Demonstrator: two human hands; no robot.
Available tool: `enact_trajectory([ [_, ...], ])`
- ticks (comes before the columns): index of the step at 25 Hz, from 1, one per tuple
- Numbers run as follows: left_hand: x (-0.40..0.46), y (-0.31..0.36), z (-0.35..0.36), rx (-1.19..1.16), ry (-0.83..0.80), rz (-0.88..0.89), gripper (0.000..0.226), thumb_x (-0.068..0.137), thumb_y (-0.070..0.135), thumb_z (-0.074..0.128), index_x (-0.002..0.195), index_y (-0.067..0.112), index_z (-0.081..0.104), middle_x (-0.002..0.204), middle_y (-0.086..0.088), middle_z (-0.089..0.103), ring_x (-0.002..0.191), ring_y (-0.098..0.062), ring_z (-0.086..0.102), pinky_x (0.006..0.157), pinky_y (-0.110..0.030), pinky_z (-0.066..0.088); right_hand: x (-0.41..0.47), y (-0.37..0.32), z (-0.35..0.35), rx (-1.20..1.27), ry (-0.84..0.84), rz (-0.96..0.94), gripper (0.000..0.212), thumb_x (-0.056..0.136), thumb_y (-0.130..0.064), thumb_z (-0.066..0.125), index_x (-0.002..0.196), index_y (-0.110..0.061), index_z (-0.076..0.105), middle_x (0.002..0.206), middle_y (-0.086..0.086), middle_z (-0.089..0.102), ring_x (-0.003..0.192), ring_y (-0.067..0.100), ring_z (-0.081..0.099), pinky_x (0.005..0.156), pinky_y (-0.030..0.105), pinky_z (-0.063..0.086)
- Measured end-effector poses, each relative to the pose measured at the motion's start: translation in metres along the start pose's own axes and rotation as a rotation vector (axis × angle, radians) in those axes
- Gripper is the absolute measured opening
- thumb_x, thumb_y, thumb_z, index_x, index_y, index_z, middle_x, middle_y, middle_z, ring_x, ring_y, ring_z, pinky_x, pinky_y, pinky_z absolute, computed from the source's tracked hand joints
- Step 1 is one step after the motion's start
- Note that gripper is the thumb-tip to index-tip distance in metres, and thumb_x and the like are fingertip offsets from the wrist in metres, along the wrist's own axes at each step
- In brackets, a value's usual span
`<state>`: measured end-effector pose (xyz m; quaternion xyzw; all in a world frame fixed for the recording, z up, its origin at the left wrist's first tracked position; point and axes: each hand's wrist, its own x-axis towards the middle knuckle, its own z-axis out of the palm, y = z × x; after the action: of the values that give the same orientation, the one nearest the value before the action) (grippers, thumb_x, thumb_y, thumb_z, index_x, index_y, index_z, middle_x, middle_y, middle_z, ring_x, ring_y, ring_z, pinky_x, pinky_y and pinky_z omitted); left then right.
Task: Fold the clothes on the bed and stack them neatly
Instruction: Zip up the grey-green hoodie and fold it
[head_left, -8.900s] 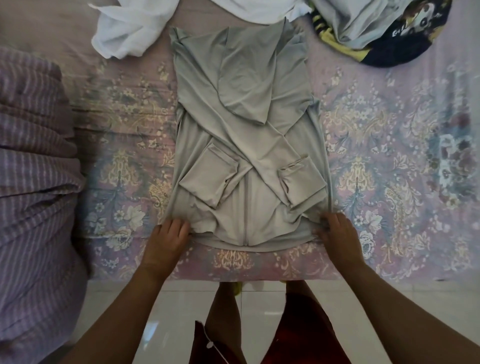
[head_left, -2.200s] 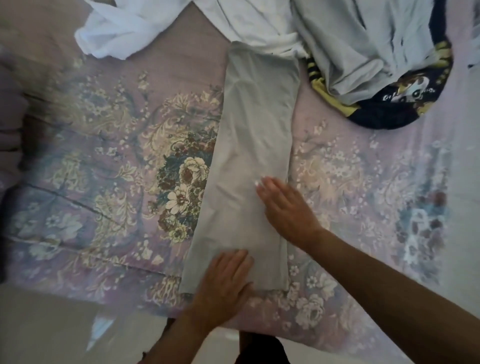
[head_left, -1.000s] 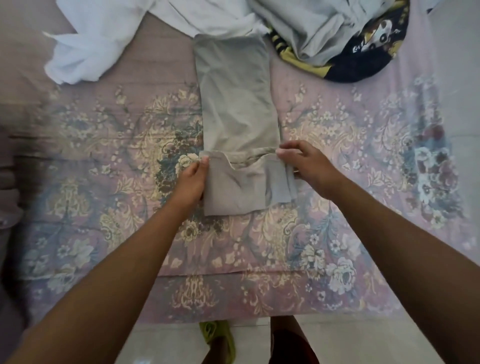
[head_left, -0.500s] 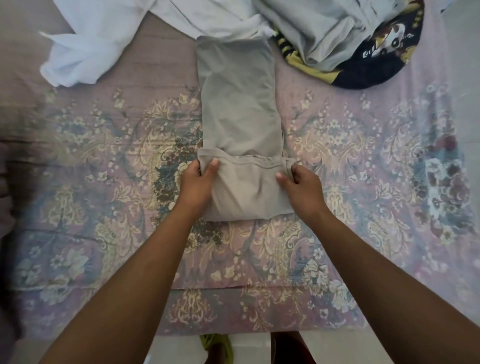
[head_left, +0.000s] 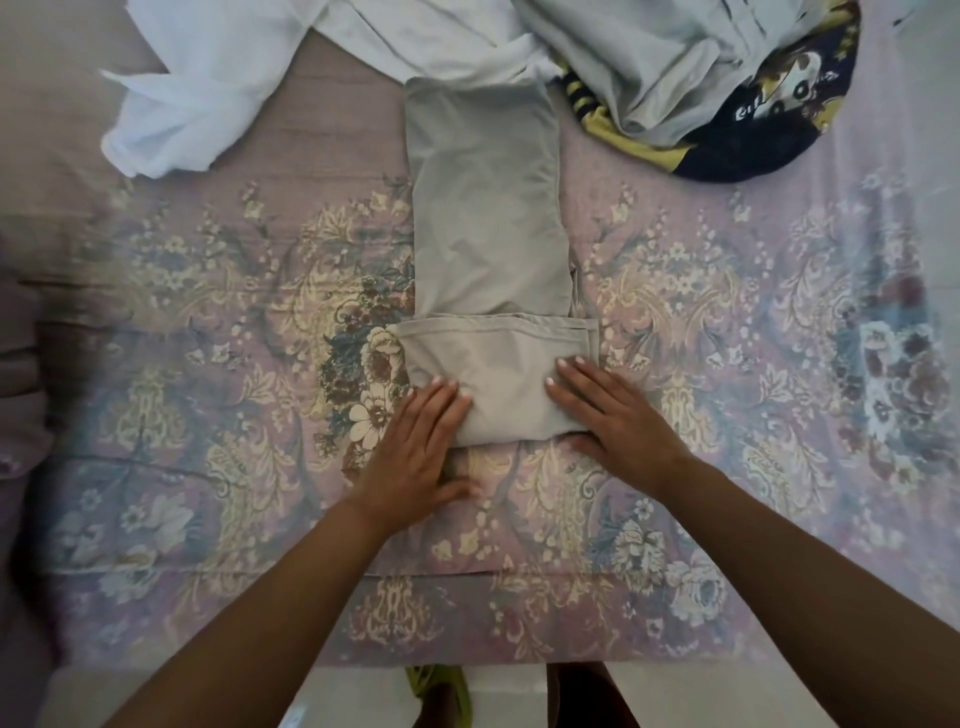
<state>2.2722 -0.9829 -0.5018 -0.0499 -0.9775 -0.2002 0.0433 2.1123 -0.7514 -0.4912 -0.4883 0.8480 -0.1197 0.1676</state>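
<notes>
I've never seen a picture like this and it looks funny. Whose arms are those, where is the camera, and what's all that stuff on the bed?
The camera sits on a person's head, looking down, so you see their own arms. They are folding clothes on a bed with a flowery purple bedspread. The left hand and right hand lie flat, pressing the folded end of a long grey-beige garment. Nothing is gripped. Farther away lie a crumpled white garment, a pale grey one and a dark cartoon-print one, not folded.
</notes>
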Motion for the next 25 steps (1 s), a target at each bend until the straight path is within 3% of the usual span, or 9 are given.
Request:
enact_trajectory([
  [4,0.035,-0.009,0.0,-0.006,0.047,0.018,0.042,0.072,-0.002,0.08,0.11,-0.008,0.062,0.109,-0.029,0.069,0.099,-0.041,0.068,0.087,-0.051,0.054,0.024,-0.006,0.0,0.033,-0.023,-0.109,0.048,0.08,0.014,0.065,0.126,0.002,0.066,0.136,0.023,0.061,0.128,0.039,0.058,0.109,0.052,0.044],
  [7,0.022,0.0,-0.016,0.102,0.061,0.124,0.035,0.069,-0.001,0.081,0.1,0.0,0.066,0.095,-0.018,0.074,0.087,-0.029,0.073,0.084,-0.047,0.054,0.004,-0.012,-0.01,0.017,-0.086,-0.173,0.042,0.082,0.012,0.067,0.122,0.002,0.068,0.131,0.023,0.064,0.123,0.038,0.062,0.107,0.051,0.047],
  [10,-0.017,0.019,-0.038,-0.118,-0.141,0.134,0.038,0.064,0.005,0.089,0.096,0.002,0.069,0.086,-0.014,0.075,0.074,-0.029,0.072,0.073,-0.039,0.056,-0.028,-0.032,-0.022,0.174,-0.377,-0.087,0.032,0.095,0.001,0.063,0.127,-0.003,0.065,0.126,0.024,0.066,0.116,0.039,0.064,0.096,0.048,0.051],
  [13,-0.025,0.021,-0.06,-0.572,-0.404,-0.268,0.021,0.086,0.017,0.078,0.106,0.016,0.072,0.092,-0.005,0.074,0.078,-0.025,0.07,0.066,-0.032,0.053,-0.038,-0.044,-0.037,0.558,-0.595,0.215,0.02,0.107,-0.019,0.049,0.116,-0.006,0.062,0.101,0.017,0.064,0.095,0.036,0.063,0.075,0.04,0.046],
  [15,-0.006,0.009,-0.061,-0.878,-0.275,-0.705,0.015,0.094,0.03,0.071,0.108,0.023,0.07,0.107,-0.004,0.072,0.09,-0.021,0.069,0.073,-0.035,0.056,-0.022,-0.04,-0.046,0.844,-0.392,0.42,0.024,0.106,-0.029,0.051,0.12,-0.014,0.063,0.108,0.006,0.064,0.098,0.026,0.064,0.076,0.029,0.052],
  [17,0.028,0.001,-0.059,-1.308,0.064,-1.083,0.04,0.1,0.05,0.05,0.119,0.016,0.061,0.115,-0.012,0.069,0.097,-0.024,0.067,0.078,-0.037,0.056,0.002,-0.037,-0.048,1.115,-0.006,0.685,0.029,0.103,-0.031,0.058,0.128,-0.016,0.061,0.124,0.004,0.064,0.109,0.02,0.063,0.089,0.029,0.053],
  [19,0.049,0.003,-0.05,-1.488,0.245,-1.302,0.059,0.104,0.058,0.032,0.13,0.01,0.057,0.119,-0.012,0.068,0.107,-0.026,0.065,0.086,-0.037,0.053,0.018,-0.046,-0.037,1.227,0.195,0.885,0.034,0.102,-0.029,0.061,0.129,-0.007,0.057,0.123,0.011,0.063,0.107,0.021,0.06,0.09,0.031,0.05],
  [22,0.029,0.027,-0.03,-1.188,0.136,-1.292,0.049,0.106,0.047,0.042,0.136,0.011,0.058,0.132,-0.006,0.063,0.122,-0.024,0.059,0.097,-0.037,0.049,0.015,-0.068,-0.009,1.121,0.238,1.02,0.025,0.1,-0.027,0.064,0.108,-0.004,0.059,0.101,0.011,0.061,0.091,0.022,0.056,0.077,0.032,0.043],
  [25,0.006,0.042,-0.019,-1.111,0.161,-1.176,0.041,0.103,0.039,0.055,0.135,0.013,0.057,0.126,0.0,0.066,0.117,-0.017,0.062,0.096,-0.035,0.052,0.008,-0.079,-0.001,1.03,0.312,1.003,0.03,0.102,-0.025,0.061,0.08,-0.008,0.048,0.079,0.009,0.047,0.075,0.02,0.042,0.069,0.035,0.033],
])
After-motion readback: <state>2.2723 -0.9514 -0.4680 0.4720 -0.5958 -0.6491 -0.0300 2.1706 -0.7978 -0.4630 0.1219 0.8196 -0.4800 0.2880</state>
